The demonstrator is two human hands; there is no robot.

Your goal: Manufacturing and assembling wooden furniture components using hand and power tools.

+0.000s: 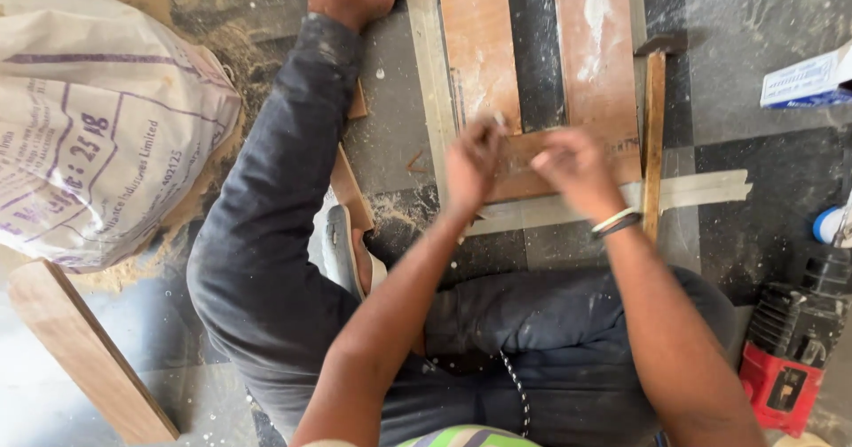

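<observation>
Both forearms reach out from me; left hand [472, 158] and right hand [572, 167] press blurred fingers, curled narrow, onto the short brown crosspiece [524, 158] lying across two wooden boards [479, 43] on the floor [763, 154]; whether they grip, I cannot tell.

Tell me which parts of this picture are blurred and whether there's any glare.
Head view: both hands, left hand and right hand, are motion-blurred over the wooden frame; the printed sack and red power drill look sharper; soft even daylight, no hard glare.

Dusty dark stone floor [772, 189], sawdust [213, 21]
</observation>
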